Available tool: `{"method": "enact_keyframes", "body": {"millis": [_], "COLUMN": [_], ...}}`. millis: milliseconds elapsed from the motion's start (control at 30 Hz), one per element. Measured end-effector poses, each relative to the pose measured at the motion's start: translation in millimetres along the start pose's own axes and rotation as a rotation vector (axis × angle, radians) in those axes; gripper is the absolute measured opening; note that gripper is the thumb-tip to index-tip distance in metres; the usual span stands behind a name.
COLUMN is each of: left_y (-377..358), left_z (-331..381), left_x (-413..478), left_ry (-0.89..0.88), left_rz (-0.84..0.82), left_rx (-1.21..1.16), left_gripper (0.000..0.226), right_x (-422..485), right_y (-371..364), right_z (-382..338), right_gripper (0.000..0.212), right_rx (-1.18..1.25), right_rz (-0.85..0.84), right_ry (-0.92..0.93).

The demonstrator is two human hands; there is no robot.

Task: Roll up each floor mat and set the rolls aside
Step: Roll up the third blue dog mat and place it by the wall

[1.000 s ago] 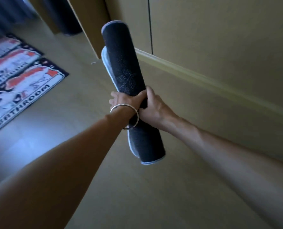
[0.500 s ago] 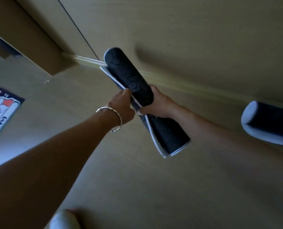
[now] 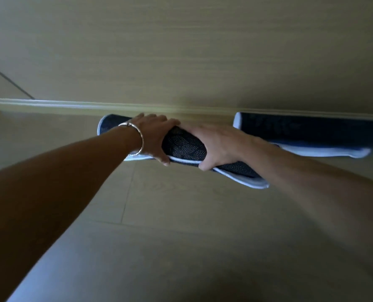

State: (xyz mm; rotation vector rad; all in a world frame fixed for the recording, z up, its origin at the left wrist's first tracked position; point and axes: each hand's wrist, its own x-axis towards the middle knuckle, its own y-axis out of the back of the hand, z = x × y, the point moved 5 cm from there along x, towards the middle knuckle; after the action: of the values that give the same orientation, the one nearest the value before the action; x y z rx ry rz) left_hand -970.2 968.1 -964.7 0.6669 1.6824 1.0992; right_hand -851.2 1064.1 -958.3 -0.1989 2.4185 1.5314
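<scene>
A rolled floor mat [image 3: 184, 147], dark with a dotted backing and a pale edge, lies nearly level close to the skirting board. My left hand [image 3: 152, 136], with a bangle at the wrist, wraps over its left part, thumb under the front. My right hand [image 3: 216, 142] grips it just to the right, thumb curled beneath the pale edge. The roll's left end shows behind my left wrist; its right end sticks out below my right forearm. A second rolled mat [image 3: 307, 131] lies on the floor against the wall at the right.
A light wooden wall [image 3: 181, 51] with a pale skirting board [image 3: 72, 106] runs across the view. Wood-look floor [image 3: 181, 214] spreads below my arms.
The view swung right and the printed bathroom mat left the frame. The roll I hold turned from slanted to nearly level and went down toward the skirting board, next to the second roll.
</scene>
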Motion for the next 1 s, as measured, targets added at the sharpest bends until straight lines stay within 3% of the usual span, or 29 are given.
{"method": "enact_keyframes", "body": {"millis": [133, 267, 467, 767, 1000], "left_y": [6.7, -0.1, -30.8, -43.2, -55.9], "left_z": [3.5, -21.3, -44.7, -64.8, -59.9], "left_x": [-1.1, -9.6, -15.8, 14.1, 56.6], "left_ry": [0.013, 0.094, 0.174, 0.368, 0.416], "left_rz": [0.111, 0.165, 0.192, 0.303, 0.291], "left_rx": [0.011, -0.003, 0.009, 0.098, 0.115], "left_gripper": [0.09, 0.085, 0.082, 0.084, 0.086], "right_x": [-11.0, -2.0, 33.1, 80.4, 96.2], "right_y": [-0.9, -5.6, -27.4, -32.6, -39.5], "right_z": [6.7, 13.1, 9.0, 22.1, 52.6], "right_gripper": [0.102, 0.117, 0.113, 0.11, 0.11], "right_rx": [-0.216, -0.409, -0.378, -0.51, -0.459], "right_rz": [0.118, 0.109, 0.011, 0.221, 0.242], "right_ry": [-0.111, -0.234, -0.239, -0.255, -0.335]}}
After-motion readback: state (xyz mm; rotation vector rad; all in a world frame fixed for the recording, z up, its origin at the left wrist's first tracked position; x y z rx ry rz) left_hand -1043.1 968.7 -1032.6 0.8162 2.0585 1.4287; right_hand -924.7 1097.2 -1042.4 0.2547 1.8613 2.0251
